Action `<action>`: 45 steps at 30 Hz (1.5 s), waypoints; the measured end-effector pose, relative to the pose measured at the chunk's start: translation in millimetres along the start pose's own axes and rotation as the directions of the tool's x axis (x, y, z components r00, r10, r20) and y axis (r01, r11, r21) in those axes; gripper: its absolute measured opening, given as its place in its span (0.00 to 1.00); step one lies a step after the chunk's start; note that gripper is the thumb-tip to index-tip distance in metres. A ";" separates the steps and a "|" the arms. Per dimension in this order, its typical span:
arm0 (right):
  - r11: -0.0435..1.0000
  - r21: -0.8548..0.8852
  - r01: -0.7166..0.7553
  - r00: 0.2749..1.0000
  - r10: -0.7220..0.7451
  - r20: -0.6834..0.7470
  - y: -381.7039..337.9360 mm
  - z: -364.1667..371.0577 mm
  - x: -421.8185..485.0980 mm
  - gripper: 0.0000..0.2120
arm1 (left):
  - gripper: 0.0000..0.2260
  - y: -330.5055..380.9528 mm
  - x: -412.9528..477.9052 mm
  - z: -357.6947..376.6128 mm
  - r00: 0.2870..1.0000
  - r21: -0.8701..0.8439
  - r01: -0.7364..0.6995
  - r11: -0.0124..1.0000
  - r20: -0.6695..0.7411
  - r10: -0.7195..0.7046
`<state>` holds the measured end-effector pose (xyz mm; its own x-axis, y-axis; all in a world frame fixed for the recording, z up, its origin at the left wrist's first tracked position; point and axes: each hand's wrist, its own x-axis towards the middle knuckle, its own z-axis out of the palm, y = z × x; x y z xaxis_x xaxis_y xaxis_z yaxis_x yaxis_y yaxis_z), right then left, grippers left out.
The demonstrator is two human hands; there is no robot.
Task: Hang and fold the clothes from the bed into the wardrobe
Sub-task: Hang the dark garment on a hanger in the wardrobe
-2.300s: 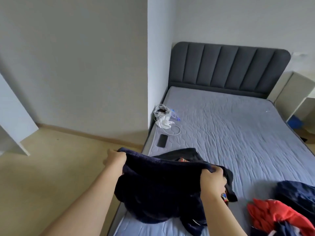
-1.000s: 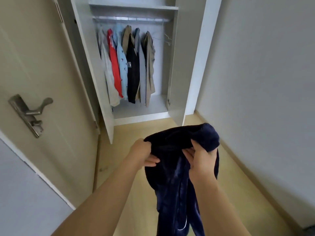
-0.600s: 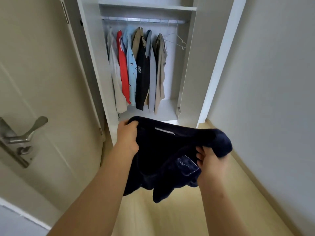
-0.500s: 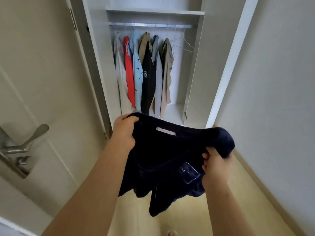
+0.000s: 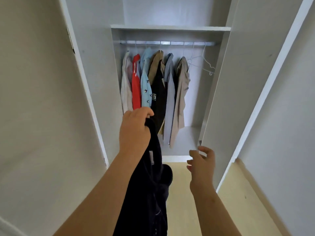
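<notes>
left fingers curled round dark garment, right fingers spread loose and empty, open wardrobe ahead

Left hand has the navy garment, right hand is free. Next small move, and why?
Probably reach the right hand up to an empty hanger at the right end of the rail: it holds nothing, while the left hand grips the navy garment, not yet hung.

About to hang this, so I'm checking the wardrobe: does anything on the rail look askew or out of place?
Only the empty wire hangers, rightmost on the rail: they hang tilted and overlapping, unlike the hung shirts, which drop straight. Nothing looks damaged.
</notes>
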<state>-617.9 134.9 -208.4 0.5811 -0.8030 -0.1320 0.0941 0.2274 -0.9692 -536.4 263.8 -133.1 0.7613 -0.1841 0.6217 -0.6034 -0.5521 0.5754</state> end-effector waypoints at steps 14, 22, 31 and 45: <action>0.972 -0.191 -0.136 0.975 0.165 0.147 9.8 89.9 213.1 0.05 | 0.07 -88.5 149.1 157.1 0.776 -0.089 0.613 0.785 0.255 -0.577; 0.982 -0.177 -0.071 0.992 0.089 0.095 -29.1 165.2 365.7 0.05 | 0.08 -108.5 309.0 263.4 0.721 -0.462 0.690 0.558 0.368 -0.587; 0.984 -0.162 -0.075 0.996 0.082 0.041 -31.1 203.4 486.8 0.06 | 0.08 -109.5 419.5 342.2 0.652 -0.666 0.715 0.214 0.524 -0.548; 0.956 -0.242 0.169 0.984 -0.151 0.091 -78.0 260.7 727.0 0.11 | 0.13 -107.2 562.6 460.2 0.545 -0.711 0.701 -0.050 0.580 -0.606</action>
<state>8.0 -323.0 -174.6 0.6312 -0.7748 0.0354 -0.0072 -0.0515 -0.9986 65.8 -154.8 -89.6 0.9180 -0.2372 -0.3178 0.3951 0.4771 0.7851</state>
